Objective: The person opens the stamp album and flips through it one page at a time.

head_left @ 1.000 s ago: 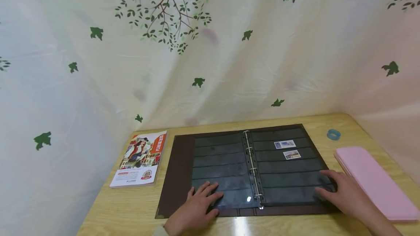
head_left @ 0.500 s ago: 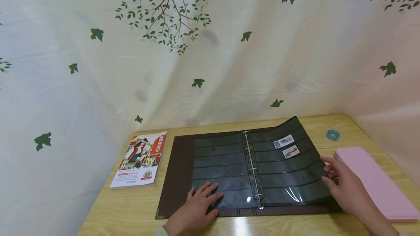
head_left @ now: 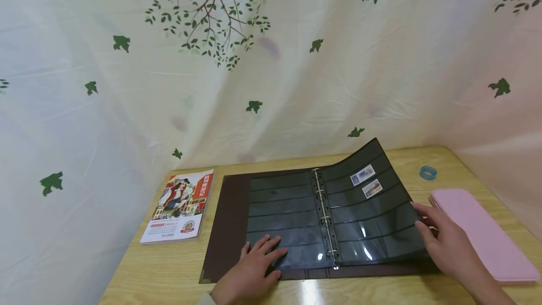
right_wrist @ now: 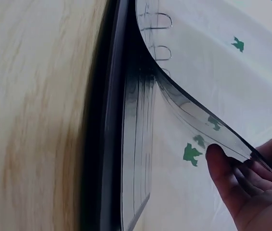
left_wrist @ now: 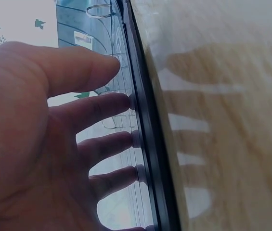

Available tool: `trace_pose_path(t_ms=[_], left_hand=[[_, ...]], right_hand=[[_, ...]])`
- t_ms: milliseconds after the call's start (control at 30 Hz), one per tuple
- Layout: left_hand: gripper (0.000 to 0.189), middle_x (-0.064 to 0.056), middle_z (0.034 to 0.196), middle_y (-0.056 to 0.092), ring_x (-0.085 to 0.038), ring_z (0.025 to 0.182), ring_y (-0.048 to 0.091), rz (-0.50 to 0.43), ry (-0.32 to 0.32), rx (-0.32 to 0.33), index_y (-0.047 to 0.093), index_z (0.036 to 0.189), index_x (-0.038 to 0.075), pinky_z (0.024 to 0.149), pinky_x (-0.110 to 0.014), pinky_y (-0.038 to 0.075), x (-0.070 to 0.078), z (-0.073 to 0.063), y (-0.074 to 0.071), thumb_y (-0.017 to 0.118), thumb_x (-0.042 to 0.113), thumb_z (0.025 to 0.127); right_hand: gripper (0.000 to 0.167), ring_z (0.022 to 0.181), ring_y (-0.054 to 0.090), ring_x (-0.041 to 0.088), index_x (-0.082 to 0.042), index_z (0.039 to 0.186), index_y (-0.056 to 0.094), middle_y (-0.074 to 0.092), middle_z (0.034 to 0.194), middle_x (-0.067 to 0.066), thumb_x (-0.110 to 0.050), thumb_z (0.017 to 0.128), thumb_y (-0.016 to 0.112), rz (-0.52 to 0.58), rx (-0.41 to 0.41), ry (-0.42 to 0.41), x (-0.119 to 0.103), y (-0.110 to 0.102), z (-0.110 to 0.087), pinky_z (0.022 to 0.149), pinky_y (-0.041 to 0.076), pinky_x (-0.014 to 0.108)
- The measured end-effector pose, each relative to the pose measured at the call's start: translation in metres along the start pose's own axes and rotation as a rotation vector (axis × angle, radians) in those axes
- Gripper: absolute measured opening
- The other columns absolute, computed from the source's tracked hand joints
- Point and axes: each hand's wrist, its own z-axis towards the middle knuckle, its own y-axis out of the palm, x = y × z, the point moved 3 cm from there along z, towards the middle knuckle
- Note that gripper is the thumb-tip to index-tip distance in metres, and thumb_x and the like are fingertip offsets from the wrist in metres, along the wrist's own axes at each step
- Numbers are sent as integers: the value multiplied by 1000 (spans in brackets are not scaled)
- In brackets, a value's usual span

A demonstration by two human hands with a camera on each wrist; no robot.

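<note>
The dark brown ring-bound stamp album [head_left: 224, 229] lies open across the lower middle of the head view on the pale wooden bench [head_left: 161, 267]. Its black right-hand pocket page [head_left: 372, 211] is raised at the outer edge, which is pinched between thumb and fingers of the right hand [head_left: 444, 244]; the pinch shows best at the lower right of the right wrist view. The left hand [head_left: 254, 267] is laid flat with fingers spread on the left-hand black page [head_left: 279, 206], holding it down. For a clean turn, the sheet is best swung in a gentle arc about the metal rings [head_left: 323, 211], without tugging at the punched holes, so that the two small stamps [head_left: 367, 181] are kept in their strips.
</note>
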Motion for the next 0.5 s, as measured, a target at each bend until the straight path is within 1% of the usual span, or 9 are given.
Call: trace_pose_path(t_ms=[67,133,167,200,267,300,367,400,500], left_hand=[[47,6,152,27,-24,141,17,2,-6,-6,44,141,33,99,-67,18,0,0,0,51,43,96],[47,7,152,27,-23,141,17,0,-10,-10,44,141,33,99,-67,18,0,0,0,52,43,96],[47,7,152,27,-23,141,17,0,-11,-10,44,141,33,99,-67,18,0,0,0,52,42,96],[47,7,152,27,-23,141,17,1,-11,-10,44,141,33,99,-67,18,0,0,0,52,42,96],[47,7,152,27,-23,141,17,2,-9,-11,44,142,33,99,-66,18,0,0,0,51,42,96],[47,6,152,27,-24,141,17,2,-8,-11,43,142,33,99,-66,18,0,0,0,51,42,96],[47,6,152,27,-24,141,17,2,-7,-11,43,142,33,99,-66,18,0,-1,0,51,42,96],[47,6,152,27,-24,141,17,2,-7,-12,43,142,33,99,-66,18,0,-1,0,51,42,96],[47,6,152,27,-24,141,16,2,-7,-13,43,142,32,99,-66,18,0,-1,0,51,42,96]], right_hand=[[39,100,39,-17,-1,131,52,55,121,25,-1,93,57,9,-15,15,-1,1,0,73,34,2],[42,105,39,-16,-4,137,48,53,127,25,-5,95,54,15,-32,27,-3,2,-1,75,31,1],[44,113,38,-13,-6,140,45,53,128,25,-6,96,53,21,-35,27,-5,3,-1,78,29,0],[46,122,32,-8,-7,142,42,50,132,25,-8,97,51,36,-41,25,-6,4,-1,86,27,2],[49,133,16,-3,-12,146,38,44,137,25,-11,99,50,66,-48,21,-10,4,-2,95,18,5],[49,136,11,0,-14,147,37,43,138,25,-12,99,49,83,-55,19,-12,4,-2,99,14,9],[48,140,4,8,-18,147,36,41,141,22,-13,100,47,115,-73,-2,-16,4,0,103,8,14],[48,139,7,6,-20,147,36,40,142,20,-14,101,46,125,-79,-14,-19,4,1,103,7,15],[48,133,17,-4,-23,148,35,38,145,10,-13,101,44,132,-115,-66,-26,3,4,99,11,9]])
